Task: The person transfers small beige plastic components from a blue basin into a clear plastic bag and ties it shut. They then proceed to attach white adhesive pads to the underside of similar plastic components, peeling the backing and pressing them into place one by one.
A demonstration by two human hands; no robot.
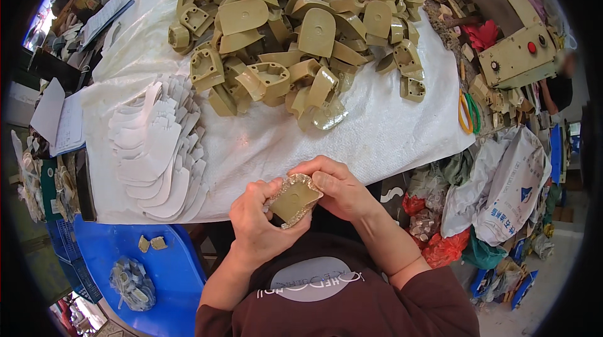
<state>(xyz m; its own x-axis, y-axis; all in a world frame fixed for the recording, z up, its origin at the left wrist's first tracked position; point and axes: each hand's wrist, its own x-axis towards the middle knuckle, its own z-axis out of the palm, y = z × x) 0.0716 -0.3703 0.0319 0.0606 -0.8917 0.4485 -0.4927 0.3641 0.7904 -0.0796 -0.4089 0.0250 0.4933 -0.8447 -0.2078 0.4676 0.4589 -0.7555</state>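
Just in front of my body, both hands hold one olive-green shoe heel (295,204) with a flat, rounded face turned up and a rough, speckled band around its rim. My left hand (256,214) is closed around its left and lower side. The fingers and thumb of my right hand (336,186) pinch the upper right edge. Beyond them, on the white sheet (251,155), lies a large heap of similar glossy heels (317,32). Some show flat faces, others hollow undersides with holes. To the left, thin white rounded cut pieces (147,155) are stacked in overlapping rows.
At the lower left stands a blue stool (173,261) bearing a bag of grey pieces (132,283) and two small beige pieces. Green- and orange-handled scissors (470,113) lie at the right edge, below a beige control box (518,54). Plastic bags (502,192) crowd the right side.
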